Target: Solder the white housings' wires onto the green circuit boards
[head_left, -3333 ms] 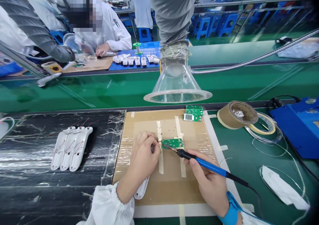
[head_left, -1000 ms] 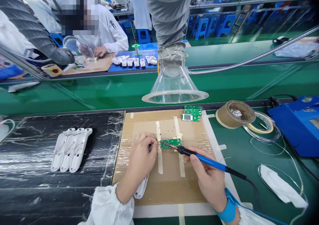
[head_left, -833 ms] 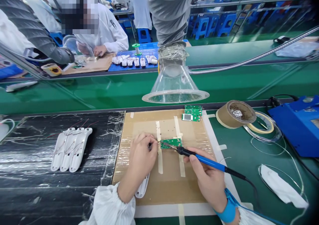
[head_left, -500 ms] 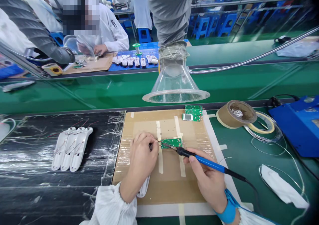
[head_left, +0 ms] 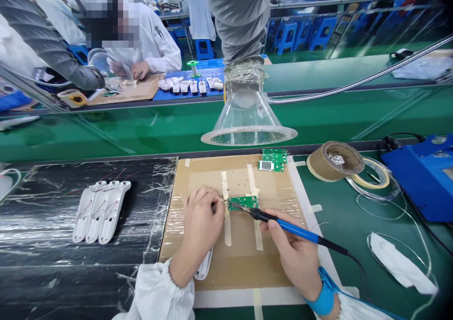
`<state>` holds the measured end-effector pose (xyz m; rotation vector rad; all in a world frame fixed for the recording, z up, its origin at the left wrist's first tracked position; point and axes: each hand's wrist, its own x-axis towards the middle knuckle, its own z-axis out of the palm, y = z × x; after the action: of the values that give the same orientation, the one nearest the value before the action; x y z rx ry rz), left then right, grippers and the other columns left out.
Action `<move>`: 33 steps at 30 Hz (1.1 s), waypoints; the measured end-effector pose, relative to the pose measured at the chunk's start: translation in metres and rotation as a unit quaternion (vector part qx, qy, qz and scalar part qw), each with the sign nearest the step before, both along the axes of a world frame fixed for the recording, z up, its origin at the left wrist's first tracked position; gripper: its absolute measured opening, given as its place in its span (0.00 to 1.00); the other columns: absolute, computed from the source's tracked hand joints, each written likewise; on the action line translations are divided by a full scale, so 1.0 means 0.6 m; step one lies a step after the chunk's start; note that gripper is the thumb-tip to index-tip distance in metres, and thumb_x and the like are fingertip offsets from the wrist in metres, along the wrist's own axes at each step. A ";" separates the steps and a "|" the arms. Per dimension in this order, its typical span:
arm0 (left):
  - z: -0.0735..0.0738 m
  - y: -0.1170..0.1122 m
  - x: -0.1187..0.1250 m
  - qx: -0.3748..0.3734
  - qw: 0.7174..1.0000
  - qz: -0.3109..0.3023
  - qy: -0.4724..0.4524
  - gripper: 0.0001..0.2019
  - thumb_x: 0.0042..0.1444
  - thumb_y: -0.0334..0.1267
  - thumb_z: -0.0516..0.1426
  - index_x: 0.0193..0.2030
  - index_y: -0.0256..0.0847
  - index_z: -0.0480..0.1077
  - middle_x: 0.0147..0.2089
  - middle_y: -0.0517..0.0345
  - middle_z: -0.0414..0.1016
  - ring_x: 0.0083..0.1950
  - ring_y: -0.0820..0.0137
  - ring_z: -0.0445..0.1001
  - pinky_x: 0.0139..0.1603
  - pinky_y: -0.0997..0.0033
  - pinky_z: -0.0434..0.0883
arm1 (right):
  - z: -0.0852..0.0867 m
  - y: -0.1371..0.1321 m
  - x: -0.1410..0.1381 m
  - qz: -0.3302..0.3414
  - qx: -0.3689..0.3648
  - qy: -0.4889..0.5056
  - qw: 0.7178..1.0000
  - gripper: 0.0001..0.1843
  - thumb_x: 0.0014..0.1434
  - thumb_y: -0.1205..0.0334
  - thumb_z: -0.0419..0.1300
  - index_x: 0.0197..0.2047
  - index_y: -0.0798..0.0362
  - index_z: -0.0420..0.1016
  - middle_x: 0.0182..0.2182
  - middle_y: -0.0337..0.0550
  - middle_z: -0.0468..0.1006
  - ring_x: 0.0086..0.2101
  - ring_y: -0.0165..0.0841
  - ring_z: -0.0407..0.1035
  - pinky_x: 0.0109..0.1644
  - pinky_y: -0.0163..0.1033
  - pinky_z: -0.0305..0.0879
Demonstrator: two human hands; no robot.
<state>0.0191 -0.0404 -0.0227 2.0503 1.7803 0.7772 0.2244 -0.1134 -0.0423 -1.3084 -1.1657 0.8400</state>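
Note:
A small green circuit board (head_left: 243,202) lies on a taped cardboard mat (head_left: 233,258). My left hand (head_left: 202,223) is closed in a pinch at the board's left end, on thin wires there. My right hand (head_left: 295,256) grips a blue-handled soldering iron (head_left: 290,229), its tip touching the board's lower left edge. A white plastic shell (head_left: 203,265) lies partly hidden under my left wrist.
A clear fume hood (head_left: 247,122) hangs just behind the mat. More green boards (head_left: 273,159) sit at the mat's far edge. Three white shells (head_left: 101,211) lie on black sheet to the left. Tape rolls (head_left: 335,162), blue station (head_left: 423,178) and white cloth (head_left: 401,265) are right. Co-workers sit across the green belt.
Hardly anything differs: both hands stay at the board, and the iron's tip has shifted slightly along the board's left end. The view has swayed a little.

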 end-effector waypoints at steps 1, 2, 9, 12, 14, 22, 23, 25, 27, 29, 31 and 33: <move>0.000 -0.001 0.001 0.005 1.000 -0.001 0.006 0.13 0.65 0.28 0.56 0.28 0.44 0.69 0.39 0.59 0.79 0.48 0.57 0.75 0.53 0.51 0.64 | 0.000 0.000 0.000 0.000 -0.001 0.003 1.000 0.09 0.73 0.58 0.65 0.53 0.41 0.85 0.35 0.37 0.87 0.35 0.32 0.83 0.44 0.33 0.83; -0.001 -0.001 0.001 0.010 1.000 -0.002 0.011 0.13 0.65 0.28 0.56 0.29 0.44 0.69 0.40 0.58 0.79 0.48 0.56 0.75 0.53 0.51 0.64 | 0.000 0.000 0.000 0.000 -0.001 0.007 1.000 0.09 0.73 0.58 0.65 0.53 0.41 0.85 0.35 0.37 0.87 0.35 0.33 0.83 0.44 0.33 0.83; -0.004 -0.004 0.002 0.036 0.998 -0.008 0.042 0.12 0.65 0.27 0.56 0.30 0.44 0.68 0.41 0.57 0.79 0.48 0.56 0.75 0.53 0.52 0.63 | 0.000 0.000 0.000 0.002 0.001 0.001 1.000 0.09 0.73 0.59 0.65 0.53 0.41 0.85 0.35 0.38 0.87 0.36 0.33 0.83 0.45 0.35 0.83; -0.003 -0.004 0.003 0.035 0.998 -0.010 0.044 0.13 0.65 0.26 0.56 0.30 0.44 0.68 0.41 0.57 0.78 0.48 0.57 0.75 0.52 0.53 0.62 | 0.000 0.000 0.001 0.001 0.003 -0.004 1.000 0.09 0.73 0.59 0.65 0.52 0.41 0.85 0.35 0.37 0.87 0.36 0.33 0.83 0.45 0.34 0.83; -0.001 -0.003 0.004 0.032 0.999 -0.008 0.043 0.13 0.65 0.27 0.56 0.29 0.43 0.68 0.41 0.57 0.78 0.48 0.57 0.75 0.52 0.54 0.62 | 0.001 0.000 0.001 0.000 0.002 -0.004 1.000 0.09 0.72 0.59 0.65 0.52 0.41 0.85 0.35 0.36 0.87 0.36 0.32 0.84 0.45 0.32 0.82; -0.005 -0.001 0.003 0.029 0.999 0.003 0.025 0.13 0.66 0.28 0.56 0.29 0.43 0.69 0.41 0.57 0.79 0.49 0.58 0.75 0.53 0.54 0.62 | 0.003 0.001 0.002 -0.001 0.007 -0.009 1.000 0.09 0.72 0.59 0.65 0.52 0.40 0.85 0.34 0.35 0.87 0.36 0.31 0.83 0.46 0.31 0.82; -0.006 -0.001 0.002 0.029 0.999 0.004 0.021 0.12 0.66 0.29 0.56 0.29 0.43 0.69 0.41 0.57 0.79 0.50 0.57 0.76 0.54 0.54 0.62 | 0.003 0.001 0.002 -0.001 0.007 -0.009 1.000 0.09 0.72 0.59 0.65 0.52 0.39 0.85 0.34 0.35 0.87 0.36 0.30 0.83 0.46 0.31 0.82; -0.007 -0.001 0.002 0.026 1.000 0.005 0.014 0.12 0.66 0.29 0.55 0.29 0.43 0.70 0.41 0.57 0.79 0.51 0.57 0.76 0.54 0.54 0.62 | 0.003 0.002 0.001 0.001 0.010 -0.005 1.000 0.10 0.72 0.60 0.65 0.53 0.38 0.85 0.35 0.34 0.87 0.36 0.30 0.83 0.46 0.30 0.81; -0.007 0.000 0.002 0.024 1.000 0.005 0.011 0.13 0.65 0.29 0.55 0.29 0.43 0.70 0.41 0.57 0.79 0.51 0.57 0.75 0.54 0.53 0.62 | 0.002 0.002 0.001 0.002 0.011 -0.001 1.000 0.10 0.72 0.60 0.65 0.53 0.38 0.85 0.35 0.35 0.87 0.36 0.30 0.83 0.45 0.29 0.81; -0.007 0.000 0.003 0.024 1.000 0.006 0.013 0.13 0.65 0.29 0.55 0.29 0.43 0.69 0.41 0.57 0.79 0.51 0.57 0.75 0.54 0.53 0.62 | 0.002 0.001 0.001 0.000 0.012 0.003 1.000 0.10 0.72 0.60 0.65 0.53 0.39 0.85 0.35 0.35 0.87 0.36 0.30 0.83 0.45 0.29 0.82; -0.007 0.000 0.004 0.028 0.999 0.006 0.019 0.12 0.65 0.30 0.55 0.29 0.43 0.69 0.41 0.56 0.79 0.51 0.56 0.75 0.55 0.53 0.62 | 0.001 0.001 0.000 -0.003 0.009 0.006 1.000 0.10 0.72 0.60 0.65 0.53 0.39 0.85 0.35 0.36 0.87 0.36 0.30 0.83 0.44 0.29 0.81; -0.007 -0.001 0.005 0.030 0.999 0.006 0.025 0.12 0.66 0.30 0.55 0.29 0.43 0.69 0.41 0.56 0.79 0.51 0.56 0.75 0.55 0.52 0.62 | 0.001 0.000 0.000 -0.004 0.006 0.004 1.000 0.10 0.72 0.60 0.66 0.52 0.39 0.86 0.35 0.35 0.87 0.36 0.30 0.83 0.44 0.29 0.81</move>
<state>0.0222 -0.0408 -0.0269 2.1179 1.8179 0.7994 0.2246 -0.1132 -0.0417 -1.2980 -1.1576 0.8293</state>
